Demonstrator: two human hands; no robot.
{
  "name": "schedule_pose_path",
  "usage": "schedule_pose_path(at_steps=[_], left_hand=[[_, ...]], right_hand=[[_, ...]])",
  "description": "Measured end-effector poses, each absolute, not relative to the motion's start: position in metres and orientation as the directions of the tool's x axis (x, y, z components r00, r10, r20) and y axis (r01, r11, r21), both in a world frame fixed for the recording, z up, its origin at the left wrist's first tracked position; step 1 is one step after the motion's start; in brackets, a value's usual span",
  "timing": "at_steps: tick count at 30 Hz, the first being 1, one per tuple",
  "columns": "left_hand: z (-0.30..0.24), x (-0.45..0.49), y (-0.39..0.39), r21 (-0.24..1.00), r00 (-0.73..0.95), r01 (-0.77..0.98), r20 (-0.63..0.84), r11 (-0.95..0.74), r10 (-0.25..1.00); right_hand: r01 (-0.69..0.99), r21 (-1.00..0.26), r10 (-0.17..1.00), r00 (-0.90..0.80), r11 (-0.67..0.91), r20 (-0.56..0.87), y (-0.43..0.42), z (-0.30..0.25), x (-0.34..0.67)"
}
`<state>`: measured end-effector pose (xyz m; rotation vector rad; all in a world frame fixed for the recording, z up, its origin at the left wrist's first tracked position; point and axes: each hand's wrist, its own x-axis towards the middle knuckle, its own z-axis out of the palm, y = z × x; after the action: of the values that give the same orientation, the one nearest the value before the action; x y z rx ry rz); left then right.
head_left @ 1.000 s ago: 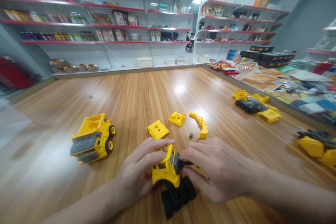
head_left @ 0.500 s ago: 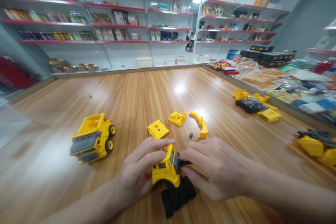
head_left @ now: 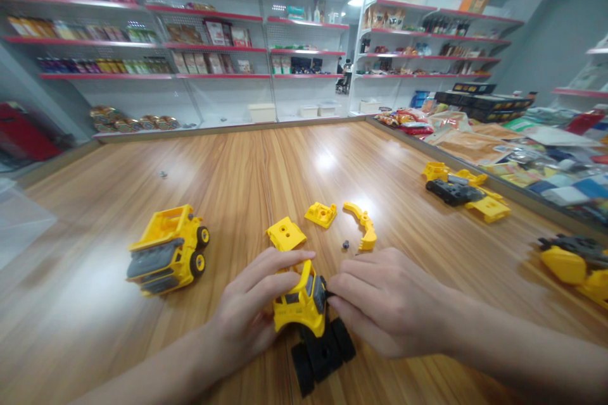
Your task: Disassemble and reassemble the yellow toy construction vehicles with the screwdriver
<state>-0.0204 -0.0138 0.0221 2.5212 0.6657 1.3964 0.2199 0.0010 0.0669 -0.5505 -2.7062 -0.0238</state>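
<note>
My left hand is wrapped around the yellow cab of a toy truck, steadying it from the left. Under the cab a black chassis with wide black wheels points toward me. At the cab's grey windshield side, my right hand is closed in a pinch on a thin black piece, mostly hidden by the fingers. Just beyond the hands lie a flat yellow plate with holes, a yellow bracket, a curved yellow arm and a small dark screw.
An assembled yellow dump truck stands at the left. More yellow and black toy parts lie at the right, with another group nearer. A tiny metal piece rests far left. Packaged goods lie beyond the table's right edge.
My right fingers have shifted slightly around the thin black piece, and less of it shows. The left hand and the toy truck stay almost still.
</note>
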Motion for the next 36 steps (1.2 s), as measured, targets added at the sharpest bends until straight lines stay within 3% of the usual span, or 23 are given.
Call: schedule_pose_path(at_steps=[9, 17, 26, 36], left_hand=[[0.019, -0.022, -0.013, 0.365, 0.475, 0.292, 0.748, -0.884, 0.465], [0.022, -0.022, -0.015, 0.358, 0.495, 0.286, 0.739, -0.889, 0.457], [0.01, -0.022, -0.015, 0.532, 0.419, 0.17, 0.723, -0.829, 0.55], [0.015, -0.022, -0.013, 0.475, 0.436, 0.23, 0.73, -0.849, 0.527]], right_hand=[[0.389, -0.09, 0.394, -0.843, 0.917, 0.366, -0.001, 0.067, 0.219], [0.367, -0.208, 0.421, -0.816, 0.907, 0.397, -0.002, 0.066, 0.219], [0.358, -0.095, 0.363, -0.829, 0.929, 0.425, -0.001, 0.067, 0.221], [0.357, -0.096, 0.366, -0.848, 0.929, 0.385, -0.001, 0.066, 0.22]])
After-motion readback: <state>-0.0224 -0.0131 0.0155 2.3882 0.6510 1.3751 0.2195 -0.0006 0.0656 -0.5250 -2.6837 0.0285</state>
